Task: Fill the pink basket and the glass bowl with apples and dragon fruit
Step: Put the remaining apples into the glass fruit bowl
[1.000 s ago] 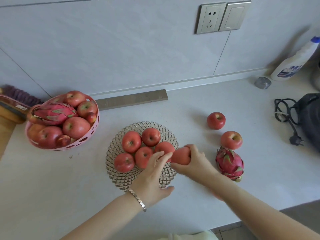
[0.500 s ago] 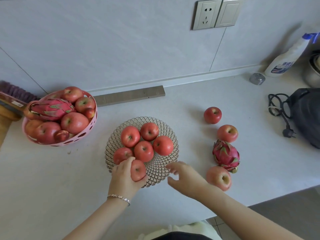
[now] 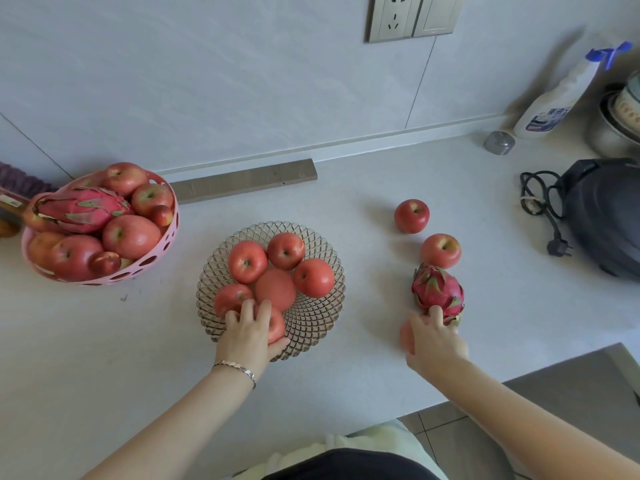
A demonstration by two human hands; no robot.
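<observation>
Now the left hand (image 3: 249,332) cups an apple (image 3: 277,325) at the glass bowl (image 3: 311,327)'s near rim; the right hand (image 3: 433,341) closes over another apple (image 3: 406,336) on the surface, dragon fruit (image 3: 437,291) just beyond its fingertips.

The right hand (image 3: 434,344) mostly hides what may be an apple (image 3: 406,336).

White spray bottle (image 3: 557,98), small metal cap (image 3: 499,143), black appliance (image 3: 606,216) with coiled cord (image 3: 540,202), wall socket (image 3: 393,17).

head cam | looks steeply down | close above counter (image 3: 363,368)
</observation>
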